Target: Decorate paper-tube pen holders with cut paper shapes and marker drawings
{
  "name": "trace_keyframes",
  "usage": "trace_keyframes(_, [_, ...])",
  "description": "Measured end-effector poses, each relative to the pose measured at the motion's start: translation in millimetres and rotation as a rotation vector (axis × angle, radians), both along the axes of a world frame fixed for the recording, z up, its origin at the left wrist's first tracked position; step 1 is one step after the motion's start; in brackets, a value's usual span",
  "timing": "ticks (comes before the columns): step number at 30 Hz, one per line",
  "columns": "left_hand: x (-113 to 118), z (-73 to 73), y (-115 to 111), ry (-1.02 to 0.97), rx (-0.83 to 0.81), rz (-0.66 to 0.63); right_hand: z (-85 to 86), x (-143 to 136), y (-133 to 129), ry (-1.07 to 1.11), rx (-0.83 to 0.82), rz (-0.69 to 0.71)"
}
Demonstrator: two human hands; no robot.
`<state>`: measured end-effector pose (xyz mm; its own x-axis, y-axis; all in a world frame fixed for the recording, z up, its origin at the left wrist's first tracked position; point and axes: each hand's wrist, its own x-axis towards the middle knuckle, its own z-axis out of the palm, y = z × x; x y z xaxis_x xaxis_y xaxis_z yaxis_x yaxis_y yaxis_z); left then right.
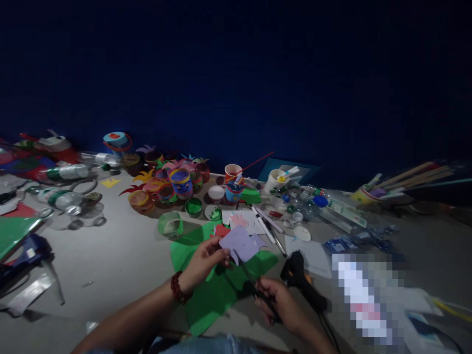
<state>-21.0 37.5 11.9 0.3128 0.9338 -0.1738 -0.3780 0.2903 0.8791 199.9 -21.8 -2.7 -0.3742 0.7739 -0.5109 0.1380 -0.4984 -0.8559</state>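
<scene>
My left hand (210, 260), with a beaded bracelet on its wrist, pinches the left edge of a lilac paper piece (241, 243). Fingers of my right hand (275, 300) wrap round the dark handles of a pair of scissors (249, 278). The blades point up and left, their tips at the lower edge of the lilac paper. Below both hands lies a large green sheet (210, 305). Behind the lilac paper are a red paper scrap (221, 230) and a white sheet (250, 223) with a pink cutout on it.
Decorated cups (180, 184) cluster at the back centre, near open green paint (193, 206). A black glue gun (302, 280) lies right of my right hand, a blue one (31, 255) at far left. Plastic bottles (61, 198) lie left; pens (263, 225) lie behind the hands.
</scene>
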Motion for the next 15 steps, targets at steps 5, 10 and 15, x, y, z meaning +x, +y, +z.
trace_keyframes(5, [0,6.9,0,0.048,0.016,-0.027,4.6,-4,1,0.021,0.004,-0.01])
trace_keyframes(10, [0,-1.6,0,0.056,0.019,-0.058,2.7,-5,1,0.043,0.004,-0.005])
trace_keyframes(15, [1,-5.2,0,0.05,0.007,-0.079,-1.3,-4,1,0.037,0.004,-0.002])
